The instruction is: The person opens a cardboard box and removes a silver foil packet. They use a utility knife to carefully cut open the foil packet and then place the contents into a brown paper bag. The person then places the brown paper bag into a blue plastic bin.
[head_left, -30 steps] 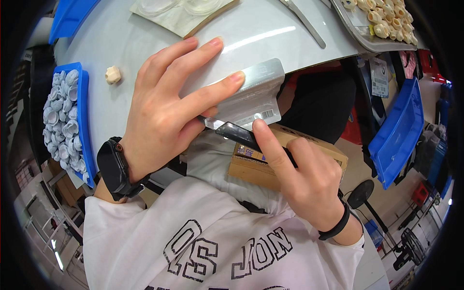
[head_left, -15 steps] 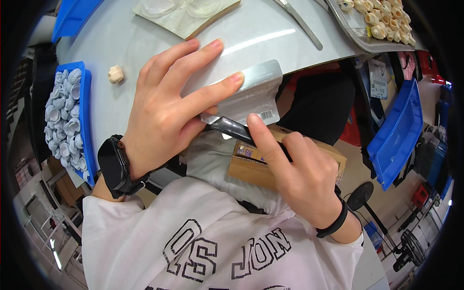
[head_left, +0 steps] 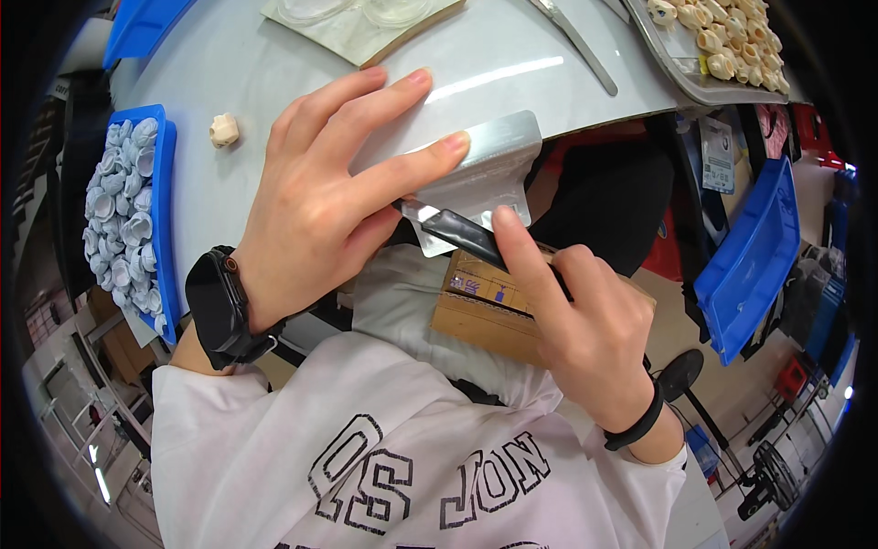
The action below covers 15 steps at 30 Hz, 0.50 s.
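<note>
My left hand lies over a silvery package with clear plastic at the table's near edge. Its fingers are spread, with the index finger pressing on the package and the thumb bent in near its side. The lower part of the package bends down past the edge. My right hand is closed around a black-handled utility knife, its forefinger stretched along the handle. The blade points left beside my left thumb, and its tip is partly hidden there. Whether the blade touches the package, I cannot tell.
A blue tray of grey cup-shaped parts stands at left, near a single cream part. At the back lie a board with clear dishes, a metal tool and a metal tray of cream parts. A cardboard box rests at my lap.
The knife and my right hand have shifted slightly right and down, and the blade has drawn back a little from my left hand. My left hand keeps pressing the package.
</note>
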{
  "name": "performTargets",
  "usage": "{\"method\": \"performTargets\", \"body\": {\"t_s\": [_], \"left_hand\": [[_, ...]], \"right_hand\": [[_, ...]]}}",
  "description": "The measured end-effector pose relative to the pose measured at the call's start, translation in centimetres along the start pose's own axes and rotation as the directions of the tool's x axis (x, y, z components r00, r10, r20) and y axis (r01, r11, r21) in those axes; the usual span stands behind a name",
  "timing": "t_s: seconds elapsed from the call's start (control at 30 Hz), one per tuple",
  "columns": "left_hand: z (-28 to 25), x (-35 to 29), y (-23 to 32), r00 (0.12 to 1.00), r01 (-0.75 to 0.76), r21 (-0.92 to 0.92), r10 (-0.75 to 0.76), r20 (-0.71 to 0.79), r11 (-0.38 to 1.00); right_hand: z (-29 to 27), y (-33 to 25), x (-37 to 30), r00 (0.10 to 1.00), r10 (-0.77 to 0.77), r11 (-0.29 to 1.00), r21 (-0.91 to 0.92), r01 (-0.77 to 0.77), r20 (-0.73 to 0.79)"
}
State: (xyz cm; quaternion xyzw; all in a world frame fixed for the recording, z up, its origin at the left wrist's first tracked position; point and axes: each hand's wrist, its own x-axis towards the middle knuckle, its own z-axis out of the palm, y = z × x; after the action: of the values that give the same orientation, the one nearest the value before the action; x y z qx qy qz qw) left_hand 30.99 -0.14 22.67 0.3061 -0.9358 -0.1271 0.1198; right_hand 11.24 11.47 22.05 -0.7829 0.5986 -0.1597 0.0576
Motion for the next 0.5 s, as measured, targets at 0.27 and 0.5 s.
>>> {"method": "performTargets", "body": {"t_s": [0.27, 0.5], "left_hand": [[0.0, 0.1, 0.0, 1.000, -0.001, -0.011, 0.001, 0.002, 1.000], [0.0, 0.0, -0.1, 1.000, -0.009, -0.012, 0.009, -0.002, 1.000]], "right_hand": [[-0.2, 0.5, -0.6, 1.000, 0.020, 1.000, 0.004, -0.020, 0.003], [-0.3, 0.8, -0.9, 1.000, 0.023, 1.000, -0.008, -0.023, 0.000]]}}
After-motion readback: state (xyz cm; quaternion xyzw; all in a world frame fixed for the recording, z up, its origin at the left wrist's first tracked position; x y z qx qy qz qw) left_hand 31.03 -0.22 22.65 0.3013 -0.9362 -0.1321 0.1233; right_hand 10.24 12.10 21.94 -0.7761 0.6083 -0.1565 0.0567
